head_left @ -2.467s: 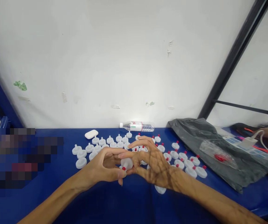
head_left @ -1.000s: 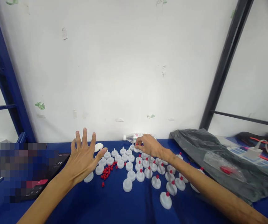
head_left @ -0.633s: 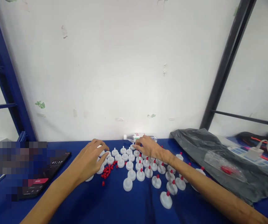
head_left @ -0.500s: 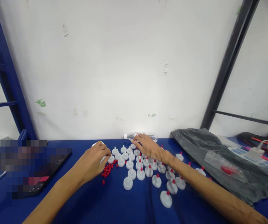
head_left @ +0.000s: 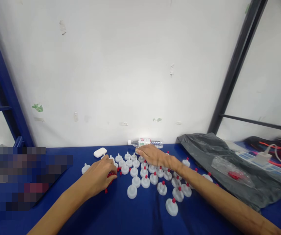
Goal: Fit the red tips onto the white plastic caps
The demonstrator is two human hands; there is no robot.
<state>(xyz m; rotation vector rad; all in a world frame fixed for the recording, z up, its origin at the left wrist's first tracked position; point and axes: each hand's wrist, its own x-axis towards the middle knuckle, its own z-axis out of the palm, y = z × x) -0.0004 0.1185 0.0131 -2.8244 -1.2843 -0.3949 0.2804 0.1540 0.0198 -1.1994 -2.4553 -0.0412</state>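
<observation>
My left hand is over a small pile of red caps, fingers curled toward the thumb; whatever is between the fingertips is hidden. Farther back, my right hand reaches across white round nozzle lids, its fingers bent down at the back of the group; I cannot make out what they grip. Several lids between my hands have bare spouts. Around and beneath my right forearm stand lids with red caps on their spouts. One bare lid sits left of my left hand.
A clear plastic bottle lies by the wall. Behind my left hand is a white oval case. To the right, a grey plastic bag carries a clear bag of red pieces, near a power strip. A blurred-out dark object lies left.
My left hand has lowered onto the red caps, covering most of them, and the white case behind it now shows. My right hand stays at the back of the lids. The view has shifted slightly.
</observation>
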